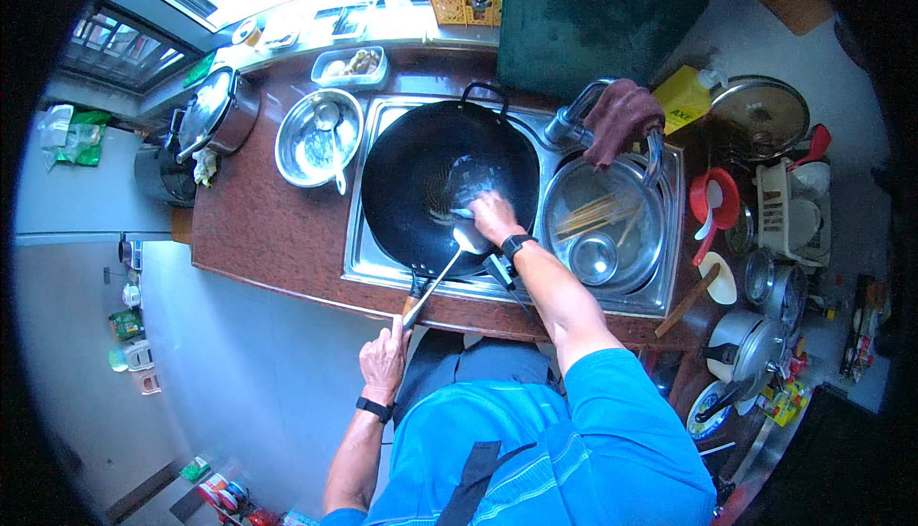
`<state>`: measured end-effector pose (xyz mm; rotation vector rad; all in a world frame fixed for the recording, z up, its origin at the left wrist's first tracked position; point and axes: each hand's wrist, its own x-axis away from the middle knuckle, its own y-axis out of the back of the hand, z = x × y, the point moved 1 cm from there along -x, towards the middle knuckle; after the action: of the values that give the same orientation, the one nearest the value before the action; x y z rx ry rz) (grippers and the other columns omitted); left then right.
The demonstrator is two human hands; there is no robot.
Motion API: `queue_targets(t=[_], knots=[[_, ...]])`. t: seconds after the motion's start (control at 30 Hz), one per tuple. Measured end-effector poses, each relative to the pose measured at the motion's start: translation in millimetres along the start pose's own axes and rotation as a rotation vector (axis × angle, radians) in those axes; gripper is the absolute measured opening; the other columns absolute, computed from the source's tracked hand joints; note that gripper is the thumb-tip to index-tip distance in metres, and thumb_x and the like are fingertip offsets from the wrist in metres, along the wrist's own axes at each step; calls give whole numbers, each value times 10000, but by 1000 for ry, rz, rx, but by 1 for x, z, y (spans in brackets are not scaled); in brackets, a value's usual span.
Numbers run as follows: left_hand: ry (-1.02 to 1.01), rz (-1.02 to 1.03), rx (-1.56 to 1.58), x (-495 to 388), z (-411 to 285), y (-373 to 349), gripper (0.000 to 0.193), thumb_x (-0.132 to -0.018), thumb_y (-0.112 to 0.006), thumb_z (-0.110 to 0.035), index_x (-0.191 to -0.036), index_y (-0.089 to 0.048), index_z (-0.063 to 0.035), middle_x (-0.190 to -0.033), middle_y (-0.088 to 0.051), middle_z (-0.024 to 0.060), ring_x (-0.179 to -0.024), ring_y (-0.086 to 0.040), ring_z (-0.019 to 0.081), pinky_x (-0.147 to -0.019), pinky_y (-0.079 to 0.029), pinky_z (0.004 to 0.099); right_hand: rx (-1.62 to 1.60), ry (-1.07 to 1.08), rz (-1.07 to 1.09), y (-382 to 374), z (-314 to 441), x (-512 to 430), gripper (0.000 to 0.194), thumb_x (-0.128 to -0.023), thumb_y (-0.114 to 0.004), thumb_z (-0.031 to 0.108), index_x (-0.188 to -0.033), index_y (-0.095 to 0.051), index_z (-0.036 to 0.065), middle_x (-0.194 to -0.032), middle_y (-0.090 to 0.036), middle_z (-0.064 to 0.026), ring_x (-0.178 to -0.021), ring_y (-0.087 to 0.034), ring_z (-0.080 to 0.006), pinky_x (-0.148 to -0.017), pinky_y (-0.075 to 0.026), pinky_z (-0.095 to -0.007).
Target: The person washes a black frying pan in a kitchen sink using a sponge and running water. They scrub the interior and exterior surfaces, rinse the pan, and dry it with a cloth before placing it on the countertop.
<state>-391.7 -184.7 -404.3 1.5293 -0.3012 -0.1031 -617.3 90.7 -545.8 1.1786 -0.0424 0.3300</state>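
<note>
A large black wok (401, 167) rests over the left bowl of a stainless-steel sink (356, 257), with a little water in its bottom. My right hand (495, 219) is inside the wok, closed around a pale-handled scrubber (462, 213); its brownish head is blurred against the wok wall. My left hand (384, 357), near the counter's front edge, grips the handle of a metal wok spatula (437, 278). The spatula's shiny blade (472, 239) lies within the wok just under my right hand. Beside the spatula shaft is the wok's wooden handle (412, 304).
Right of the wok, a steel basin (552, 228) holds chopsticks (592, 214) and a small bowl (592, 258). Above it, a maroon cloth (624, 121) drapes the faucet (570, 121). A metal bowl with a ladle (327, 116) stands left; a pressure cooker (739, 347) sits far right.
</note>
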Motion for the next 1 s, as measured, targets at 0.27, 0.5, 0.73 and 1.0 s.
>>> queue_targets(t=[0.27,0.5,0.73,1.0], knots=[[33,24,-3,-1,-4,0,405,-1008,-627,-363,-1343,-606,-136,-731,-581,77,-574,-624,274,-528,-503,402,-586,-222,59,-10,-5,-5,374,-900,-536,19,-1187,-761,101,-1152,-736,-215,-1114,-701,-384,-968,-543,-443],[148,199,217,-8,-2,13,343,-1051,-552,-403,-1242,-614,-125,-741,-667,134,-609,-676,316,-550,-525,423,-297,100,-33,-9,-9,28,235,-862,-603,3,-1054,-718,73,-1042,-676,-193,-1023,-653,-408,-906,-533,-499],[814,823,1677,-38,13,31,397,-1101,-458,-446,-1164,-579,-74,-718,-666,107,-453,-542,170,-413,-389,286,-617,-241,267,-1,-40,-5,395,-836,-597,-7,-1175,-770,96,-1096,-737,-242,-1080,-704,-401,-977,-547,-446],[936,814,1946,-44,5,31,249,-1118,-468,-327,-1111,-535,-87,-735,-619,48,-427,-478,89,-364,-341,221,-467,-31,-133,10,33,27,272,-846,-595,-11,-1076,-727,50,-1004,-722,-241,-1009,-699,-419,-877,-562,-502]])
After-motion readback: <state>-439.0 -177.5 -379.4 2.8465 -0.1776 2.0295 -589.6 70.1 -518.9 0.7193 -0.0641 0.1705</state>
